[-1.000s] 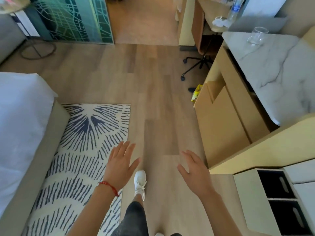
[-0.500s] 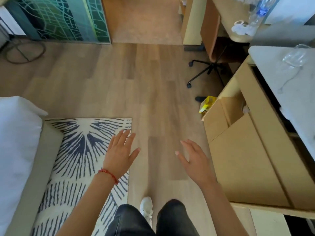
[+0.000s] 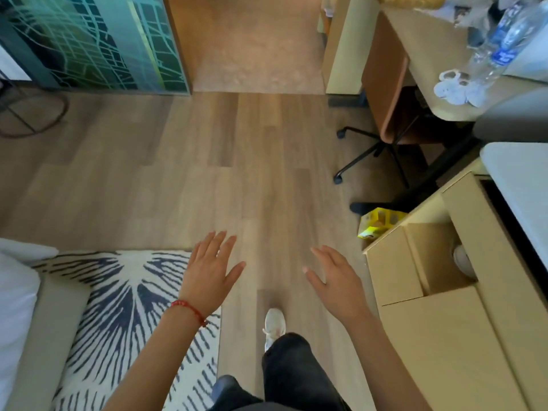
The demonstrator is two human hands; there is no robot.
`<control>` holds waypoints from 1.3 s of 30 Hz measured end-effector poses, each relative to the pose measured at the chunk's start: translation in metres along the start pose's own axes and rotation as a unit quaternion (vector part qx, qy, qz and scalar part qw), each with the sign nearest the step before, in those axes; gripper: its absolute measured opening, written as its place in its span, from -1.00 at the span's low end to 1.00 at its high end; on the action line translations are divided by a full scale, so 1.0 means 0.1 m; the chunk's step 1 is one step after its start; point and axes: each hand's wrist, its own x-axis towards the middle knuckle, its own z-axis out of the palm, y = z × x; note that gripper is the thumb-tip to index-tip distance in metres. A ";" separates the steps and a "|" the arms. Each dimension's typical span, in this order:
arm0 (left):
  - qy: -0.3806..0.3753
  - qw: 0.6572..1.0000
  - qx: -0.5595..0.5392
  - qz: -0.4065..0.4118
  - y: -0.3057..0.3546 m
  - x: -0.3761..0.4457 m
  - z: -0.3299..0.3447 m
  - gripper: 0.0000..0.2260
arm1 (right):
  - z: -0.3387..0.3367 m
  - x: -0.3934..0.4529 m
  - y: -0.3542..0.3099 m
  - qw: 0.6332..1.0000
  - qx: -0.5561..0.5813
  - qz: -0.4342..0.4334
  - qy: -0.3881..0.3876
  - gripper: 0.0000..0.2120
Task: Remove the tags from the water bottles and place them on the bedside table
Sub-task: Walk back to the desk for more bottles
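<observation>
Clear water bottles (image 3: 501,46) with blue labels stand on a wooden desk (image 3: 427,40) at the far right. White round pieces (image 3: 455,89) lie beside them near the desk edge. My left hand (image 3: 209,269), a red string bracelet on its wrist, hovers palm down with fingers spread over the floor. My right hand (image 3: 333,281) is likewise spread and holds nothing. Both are far from the bottles. No bedside table is in view.
A brown office chair (image 3: 385,93) on black castors stands at the desk. A tan cabinet (image 3: 439,292) runs along the right, a yellow box (image 3: 375,223) on the floor beside it. A patterned rug (image 3: 124,307) and bed corner (image 3: 17,298) lie left.
I have walked forward across the wooden floor toward the desk. The bottles and chair are nearer and larger, the bed has slid out to the left. Both hands stay spread and empty.
</observation>
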 end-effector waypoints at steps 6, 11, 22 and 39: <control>-0.007 1.000 0.004 -0.028 -0.02 1.13 -0.28 -0.45 | -0.35 1.20 -0.05 1.000 -0.017 -0.022 -0.009 -0.53; 0.003 1.000 -0.009 -0.015 -0.13 2.02 -0.39 -0.30 | -0.50 2.02 -0.06 1.000 -0.016 -0.009 0.010 -0.55; -0.020 0.997 0.014 0.073 -0.55 4.51 -0.72 -0.53 | -0.81 4.21 -0.20 0.995 0.004 0.081 0.050 -0.53; -0.065 0.975 0.021 0.212 0.29 7.38 -0.69 -0.33 | -1.76 6.19 0.54 0.976 0.010 0.163 0.145 -0.55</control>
